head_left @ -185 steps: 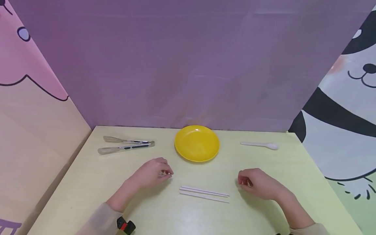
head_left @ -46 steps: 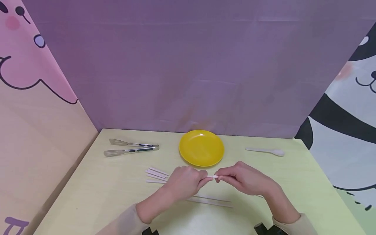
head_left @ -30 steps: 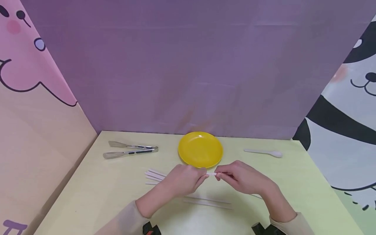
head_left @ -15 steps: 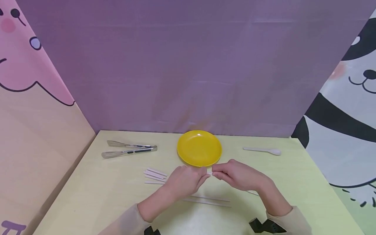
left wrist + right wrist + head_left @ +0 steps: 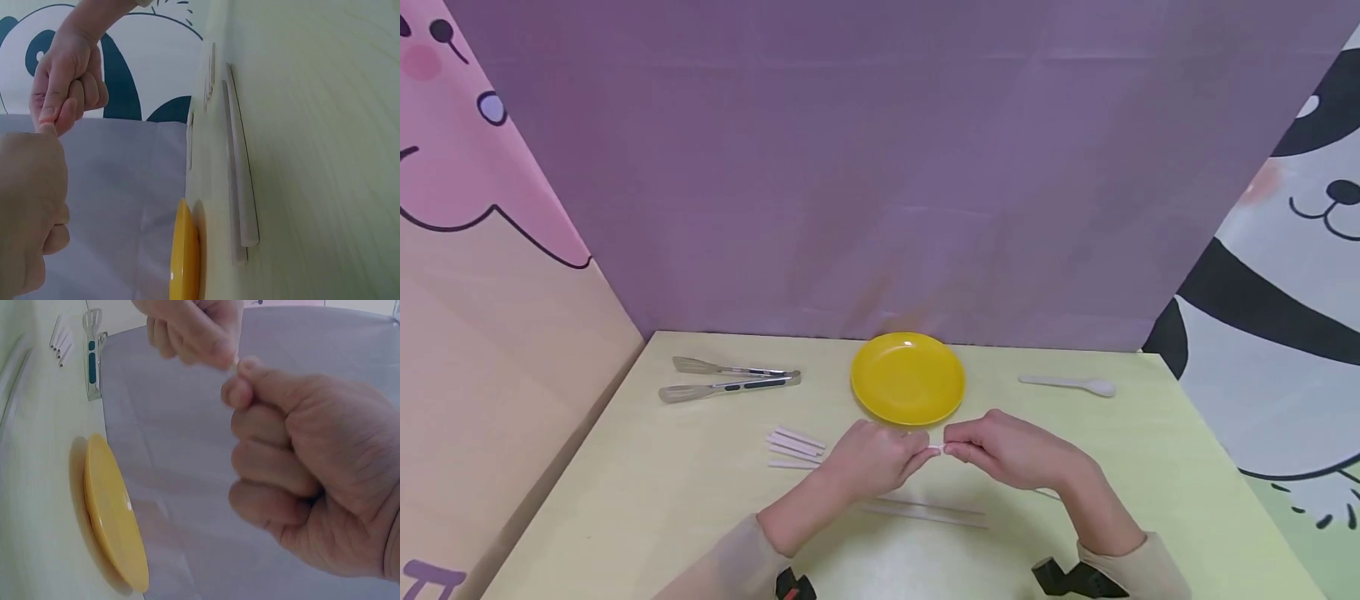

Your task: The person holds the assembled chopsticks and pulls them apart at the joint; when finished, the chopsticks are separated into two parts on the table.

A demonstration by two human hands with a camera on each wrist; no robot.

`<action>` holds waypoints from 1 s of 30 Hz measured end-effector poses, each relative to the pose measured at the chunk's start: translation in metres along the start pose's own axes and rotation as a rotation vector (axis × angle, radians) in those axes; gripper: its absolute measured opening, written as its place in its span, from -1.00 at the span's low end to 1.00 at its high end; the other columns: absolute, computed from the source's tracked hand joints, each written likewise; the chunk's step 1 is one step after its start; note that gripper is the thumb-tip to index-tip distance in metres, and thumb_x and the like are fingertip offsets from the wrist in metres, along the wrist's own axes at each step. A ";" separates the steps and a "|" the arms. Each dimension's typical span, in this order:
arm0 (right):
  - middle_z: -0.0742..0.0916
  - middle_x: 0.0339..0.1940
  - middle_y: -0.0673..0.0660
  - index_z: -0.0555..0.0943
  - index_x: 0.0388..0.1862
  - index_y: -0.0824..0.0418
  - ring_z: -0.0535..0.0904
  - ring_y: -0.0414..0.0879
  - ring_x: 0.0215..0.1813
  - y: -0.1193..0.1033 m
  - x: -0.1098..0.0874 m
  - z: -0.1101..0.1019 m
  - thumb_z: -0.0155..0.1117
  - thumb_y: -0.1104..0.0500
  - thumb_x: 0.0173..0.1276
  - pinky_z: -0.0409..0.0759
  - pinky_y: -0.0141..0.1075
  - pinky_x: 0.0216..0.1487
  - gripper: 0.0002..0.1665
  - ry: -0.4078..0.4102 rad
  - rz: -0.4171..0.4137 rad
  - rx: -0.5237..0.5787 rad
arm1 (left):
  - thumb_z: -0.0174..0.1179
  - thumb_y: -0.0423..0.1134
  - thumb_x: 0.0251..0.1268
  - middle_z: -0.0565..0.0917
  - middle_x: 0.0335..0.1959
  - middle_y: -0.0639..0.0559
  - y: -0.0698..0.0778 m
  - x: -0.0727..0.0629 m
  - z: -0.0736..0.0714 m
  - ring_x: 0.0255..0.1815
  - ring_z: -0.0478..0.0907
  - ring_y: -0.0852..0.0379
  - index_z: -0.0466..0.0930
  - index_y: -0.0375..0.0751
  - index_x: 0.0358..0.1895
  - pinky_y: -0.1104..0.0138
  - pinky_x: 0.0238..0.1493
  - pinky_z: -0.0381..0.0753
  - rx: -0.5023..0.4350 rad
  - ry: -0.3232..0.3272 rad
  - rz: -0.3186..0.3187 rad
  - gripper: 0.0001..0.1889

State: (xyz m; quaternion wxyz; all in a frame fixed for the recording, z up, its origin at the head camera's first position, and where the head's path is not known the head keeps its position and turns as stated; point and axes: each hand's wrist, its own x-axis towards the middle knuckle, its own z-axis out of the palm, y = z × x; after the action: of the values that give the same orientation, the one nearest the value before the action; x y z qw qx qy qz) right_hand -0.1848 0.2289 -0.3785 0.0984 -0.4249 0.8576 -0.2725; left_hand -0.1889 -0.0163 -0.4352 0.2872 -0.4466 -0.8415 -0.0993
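Both hands meet above the table, just in front of the yellow plate. My left hand (image 5: 871, 460) pinches a thin white stick (image 5: 936, 447) between thumb and fingers; my right hand (image 5: 1011, 450) pinches it from the other side. Only a short bit of it shows in the gap; the rest is hidden in the hands. Below them lie two long white sticks (image 5: 940, 518), side by side on the table. Several shorter white sticks (image 5: 795, 443) lie beyond the left hand. More short sticks (image 5: 210, 72), partly hidden in the head view, lie under the right forearm.
The yellow plate (image 5: 908, 379) is at the table's far edge. Metal tongs (image 5: 760, 384) lie spread at the back left, and a pale spoon (image 5: 1099, 387) at the back right. A purple wall (image 5: 880, 167) rises behind the table.
Six seconds ago the hands were apart and three long sticks lay between them. Since then both hands came together on one stick; the gap between them narrowed slightly over the last second.
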 end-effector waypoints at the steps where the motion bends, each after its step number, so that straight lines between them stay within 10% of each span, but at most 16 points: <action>1: 0.19 -0.57 -0.24 0.40 -0.44 -0.01 0.02 -0.45 -0.53 0.000 0.000 0.000 0.14 0.12 0.70 0.12 -0.53 -0.40 -0.62 0.006 0.009 -0.005 | 0.36 0.03 0.47 0.32 -0.69 0.21 0.000 0.000 0.000 -0.68 0.29 0.29 0.47 0.01 -0.50 0.50 -0.64 0.23 -0.005 -0.012 -0.013 -0.62; 11: 0.20 -0.57 -0.25 0.42 -0.44 -0.03 0.05 -0.45 -0.52 -0.001 -0.001 -0.003 0.15 0.09 0.70 0.16 -0.51 -0.39 -0.62 -0.022 0.038 0.018 | 0.22 0.04 0.60 0.25 -0.68 0.21 0.004 0.006 -0.006 -0.67 0.26 0.26 0.50 0.01 -0.48 0.45 -0.65 0.23 -0.059 -0.165 -0.072 -0.61; 21: 0.22 -0.56 -0.21 0.47 -0.38 -0.04 0.06 -0.45 -0.51 0.004 0.001 -0.006 0.15 0.14 0.69 0.18 -0.50 -0.40 -0.68 0.023 0.004 0.034 | 0.30 0.06 0.53 0.23 -0.71 0.21 0.012 0.006 -0.010 -0.72 0.21 0.25 0.53 0.01 -0.46 0.45 -0.71 0.18 0.041 -0.055 -0.133 -0.64; 30: 0.24 -0.58 -0.16 0.42 -0.43 0.02 0.09 -0.45 -0.52 0.010 -0.005 -0.004 0.14 0.13 0.70 0.21 -0.50 -0.39 -0.63 -0.083 -0.007 0.125 | 0.21 0.04 0.60 0.16 -0.68 0.23 0.008 0.007 -0.011 -0.68 0.16 0.28 0.46 0.01 -0.52 0.46 -0.63 0.11 -0.076 -0.190 -0.068 -0.58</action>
State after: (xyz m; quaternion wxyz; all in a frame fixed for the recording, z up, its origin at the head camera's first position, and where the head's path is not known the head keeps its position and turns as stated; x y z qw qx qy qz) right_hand -0.1904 0.2394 -0.3807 0.1591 -0.4320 0.8326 -0.3080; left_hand -0.1814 -0.0110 -0.4232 0.1853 -0.4359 -0.8752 -0.0980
